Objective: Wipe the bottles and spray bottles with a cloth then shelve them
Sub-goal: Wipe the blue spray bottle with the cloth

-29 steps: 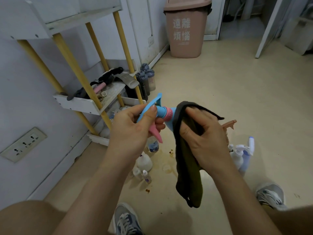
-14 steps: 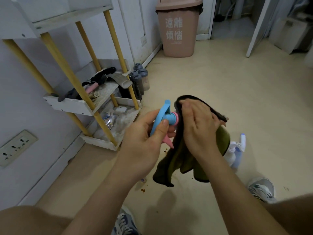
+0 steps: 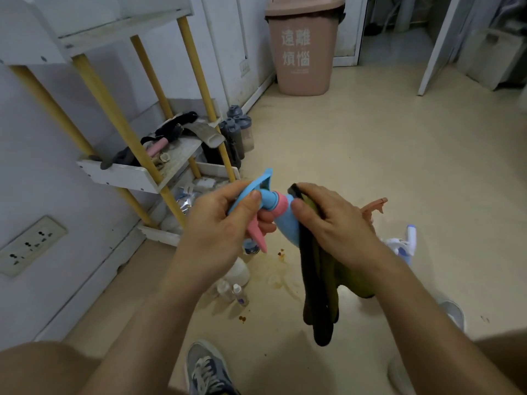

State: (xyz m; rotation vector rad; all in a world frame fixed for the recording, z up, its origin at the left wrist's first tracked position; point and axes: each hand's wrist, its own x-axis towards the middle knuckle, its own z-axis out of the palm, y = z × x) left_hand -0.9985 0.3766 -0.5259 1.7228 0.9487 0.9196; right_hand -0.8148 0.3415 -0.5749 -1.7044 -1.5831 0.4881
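A blue spray bottle [image 3: 286,223] with a pink collar and pink trigger lies sideways in mid-air. My left hand [image 3: 219,226] grips its blue spray head. My right hand [image 3: 330,223] presses a dark olive cloth [image 3: 319,280] around the bottle's body, hiding most of it; the cloth hangs down below. On the floor stand a white and blue spray bottle [image 3: 405,246], an orange sprayer [image 3: 373,206] behind my right hand, a white jug [image 3: 238,273] and small clear bottles [image 3: 233,293]. The white shelf [image 3: 137,178] with yellow posts stands at the left.
The shelf's middle tier carries dark clutter and a pink-handled tool. Dark grey bottles [image 3: 238,132] stand beside it. A pink bin [image 3: 303,47] is at the back wall. Brown stains [image 3: 278,269] mark the floor. My shoes [image 3: 208,369] are below. A wall socket [image 3: 28,246] sits at the left.
My right hand with the cloth slid away from the bottle's collar, down its body, uncovering the blue shoulder. The cloth now hangs straight down. My left hand kept its grip.
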